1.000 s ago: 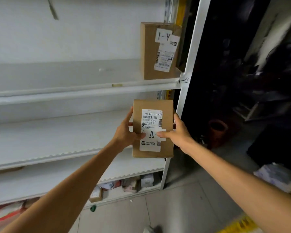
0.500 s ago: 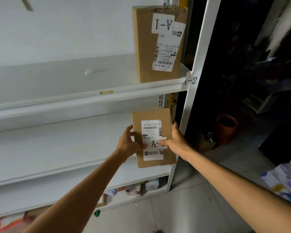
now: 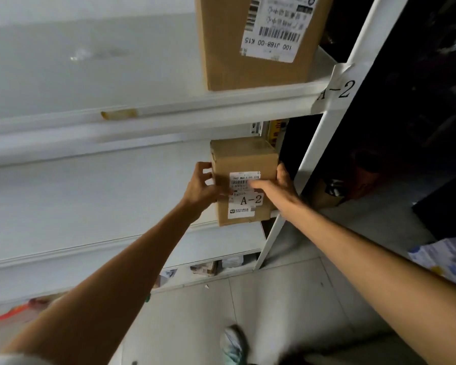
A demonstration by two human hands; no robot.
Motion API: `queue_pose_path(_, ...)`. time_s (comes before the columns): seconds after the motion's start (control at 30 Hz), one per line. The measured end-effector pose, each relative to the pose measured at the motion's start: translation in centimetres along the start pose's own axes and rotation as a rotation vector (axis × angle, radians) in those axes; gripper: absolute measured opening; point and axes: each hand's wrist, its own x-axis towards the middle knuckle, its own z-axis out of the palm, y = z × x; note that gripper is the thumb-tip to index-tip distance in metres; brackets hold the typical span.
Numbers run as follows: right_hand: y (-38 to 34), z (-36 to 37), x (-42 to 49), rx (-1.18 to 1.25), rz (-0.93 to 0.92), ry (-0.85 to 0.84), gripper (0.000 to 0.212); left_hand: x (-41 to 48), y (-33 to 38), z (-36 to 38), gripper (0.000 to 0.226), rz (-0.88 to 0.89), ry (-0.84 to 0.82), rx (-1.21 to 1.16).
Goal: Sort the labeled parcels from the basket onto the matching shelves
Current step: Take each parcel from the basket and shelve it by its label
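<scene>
Brown cardboard, small and boxy: the parcel (image 3: 244, 164) with a white "A-2" label (image 3: 251, 200) stands upright at the right end of the white metal shelf (image 3: 90, 206), its lower edge at the front lip. Whether it rests there I cannot tell. The left hand (image 3: 200, 185) grips its left edge, fingers curled round the side, thumb on the front. The right hand (image 3: 277, 188) clasps the right edge, thumb lying across the label. Above, a larger brown cardboard box (image 3: 248, 61) stands on the upper shelf (image 3: 116, 75), beside a paper "A-2" tag (image 3: 337, 90) on the upright.
</scene>
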Motion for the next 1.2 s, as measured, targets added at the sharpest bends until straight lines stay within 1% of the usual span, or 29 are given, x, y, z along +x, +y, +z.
queue_pose_path(0.03,0.2,0.0,0.4,0.025,0.013,0.0,0.107,0.2,-0.2,0.3,0.063,-0.003,0.006,-0.034)
queue_pose_path(0.07,0.3,-0.1,0.8,0.077,0.013,0.01,0.103,0.4,-0.3,0.6,0.063,0.004,0.025,-0.07)
queue_pose_path(0.1,0.1,-0.1,1.0,0.152,0.021,0.021,0.088,0.6,-0.5,1.0,0.063,0.011,0.046,-0.087)
queue_pose_path(0.17,0.1,0.1,2.0,0.318,0.047,0.017,0.048,1.2,-0.7,1.6,0.061,0.009,0.094,-0.118)
queue_pose_path(0.2,0.2,0.3,2.4,0.361,0.053,0.004,0.037,1.5,-0.7,1.8,0.059,0.011,0.113,-0.125)
queue_pose_path(0.23,0.3,0.4,2.8,0.368,0.05,-0.007,0.038,1.9,-0.7,1.9,0.059,0.02,0.123,-0.118)
queue_pose_path(0.27,0.5,0.6,3.1,0.38,0.038,-0.01,0.046,2.1,-0.8,1.9,0.059,0.029,0.124,-0.113)
queue_pose_path(0.33,0.7,0.7,3.1,0.433,0.034,-0.005,0.067,2.2,-0.7,1.8,0.059,0.052,0.106,-0.102)
queue_pose_path(0.4,1.0,1.0,3.0,0.495,0.073,0.006,0.088,2.0,-1.1,1.7,0.06,0.064,0.092,-0.102)
queue_pose_path(0.43,1.0,1.0,2.8,0.504,0.086,0.021,0.089,1.7,-1.2,1.7,0.062,0.062,0.092,-0.105)
queue_pose_path(0.47,1.1,1.0,2.8,0.496,0.092,0.036,0.08,1.5,-1.3,1.7,0.064,0.061,0.098,-0.115)
queue_pose_path(0.53,1.1,0.8,2.8,0.486,0.09,0.043,0.057,1.2,-1.4,2.1,0.068,0.052,0.127,-0.122)
queue_pose_path(0.57,1.0,0.6,2.7,0.472,0.091,0.04,0.049,1.2,-1.4,2.2,0.071,0.044,0.141,-0.113)
queue_pose_path(0.63,0.7,0.2,2.4,0.365,0.071,0.052,0.039,1.2,-1.3,2.4,0.073,0.029,0.149,-0.098)
queue_pose_path(0.67,0.4,0.0,2.2,0.262,0.047,0.077,0.041,1.2,-1.2,2.3,0.072,0.02,0.158,-0.093)
queue_pose_path(0.77,-0.9,-0.2,0.5,-0.114,-0.078,0.13,0.062,0.4,-0.6,1.4,0.069,-0.014,0.176,-0.014)
queue_pose_path(0.83,-2.0,0.2,-0.9,-0.328,-0.191,0.157,0.074,-0.6,0.6,0.8,0.069,0.027,0.204,0.13)
queue_pose_path(0.87,-2.7,0.6,-1.8,-0.454,-0.264,0.178,0.077,-1.3,1.2,0.2,0.068,0.065,0.219,0.198)
queue_pose_path(0.93,-4.2,1.8,-3.4,-0.681,-0.425,0.19,0.075,-2.9,2.6,-1.3,0.067,0.136,0.23,0.314)
queue_pose_path(0.97,-4.9,2.6,-4.3,-0.752,-0.489,0.156,0.071,-3.9,3.1,-2.4,0.066,0.168,0.232,0.395)
queue_pose_path(1.0,-5.7,3.6,-5.1,-0.781,-0.527,0.086,0.066,-5.2,3.5,-3.8,0.065,0.201,0.236,0.495)
queue_pose_path(1.07,-7.3,6.2,-7.1,-0.806,-0.574,-0.091,0.063,-8.1,4.0,-6.9,0.064,0.245,0.254,0.699)
queue_pose_path(1.13,-9.0,9.6,-9.2,-0.87,-0.664,-0.226,0.064,-11.9,3.8,-10.8,0.062,0.231,0.293,0.849)
queue_pose_path(1.2,-10.8,13.6,-11.7,-0.922,-0.767,-0.335,0.066,-16.4,3.1,-15.2,0.06,0.175,0.36,0.925)
